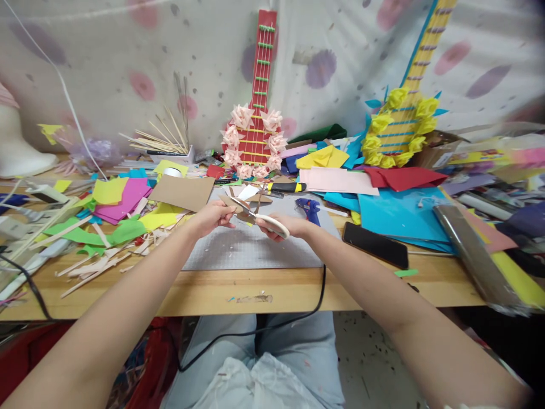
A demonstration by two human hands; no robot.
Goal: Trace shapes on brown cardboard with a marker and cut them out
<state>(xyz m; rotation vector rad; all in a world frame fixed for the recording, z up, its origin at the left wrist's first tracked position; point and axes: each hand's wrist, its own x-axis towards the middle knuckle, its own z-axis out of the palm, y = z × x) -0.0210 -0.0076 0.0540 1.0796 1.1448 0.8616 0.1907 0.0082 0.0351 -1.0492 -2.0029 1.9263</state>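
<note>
Over the grey cutting mat (pixel 255 258), my right hand (pixel 276 230) grips a pair of scissors (pixel 275 222) by its white handles. Its blades point left, toward my left hand (pixel 216 216). My left hand pinches a small brown paper or card piece (pixel 243 216), which lies against the blades. Whether the blades are cutting into it is hard to make out. Behind my hands lie a yellow-and-black handled tool (pixel 287 187) and white scraps. A blue glue gun (pixel 309 210) rests on the mat to the right of my right hand.
A red paper guitar with pink flowers (pixel 258 136) stands at the back, a yellow one (pixel 392 133) right of it. Brown card (pixel 182 192) and scraps crowd the left. Blue sheets (pixel 404 218) and a phone (pixel 374 244) lie right. A black cable (pixel 322 289) hangs over the table's front edge.
</note>
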